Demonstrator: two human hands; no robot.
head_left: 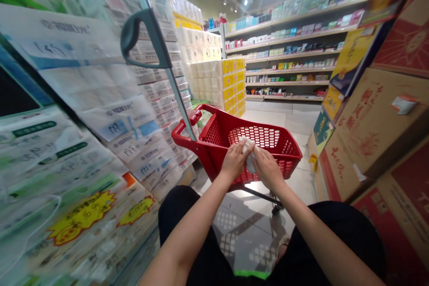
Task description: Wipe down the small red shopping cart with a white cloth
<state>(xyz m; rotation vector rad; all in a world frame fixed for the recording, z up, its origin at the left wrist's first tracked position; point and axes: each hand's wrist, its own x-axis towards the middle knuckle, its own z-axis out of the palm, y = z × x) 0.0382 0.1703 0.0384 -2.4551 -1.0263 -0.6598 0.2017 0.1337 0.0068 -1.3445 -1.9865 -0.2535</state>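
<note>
- We see a small white cloth (248,146) bunched between both hands, held against the near rim of a red shopping basket (284,152).
- Our left hand (235,161) has its fingers clenched on the left part of the cloth, pressing it to the rim.
- Our right hand (267,169) has its fingers curled over the right part of the same cloth, so both hands touch each other around it.
- The basket is a wheeled one with perforated walls; as far as we can see, its inside holds nothing.
- Its long metal pull handle (147,38), ending in a dark grey grip, rises tilted from the basket's left side toward the upper left.
- Our knees in dark clothing sit low in view, with the tiled floor (248,228) between them under the basket.
- On the left, stacked packs of tissue paper (110,111) stand close, blurred.
- On the right, brown and red cardboard boxes (378,125) are piled just beside the basket.
- Farther back, store shelves (288,49) carry small packaged goods.
</note>
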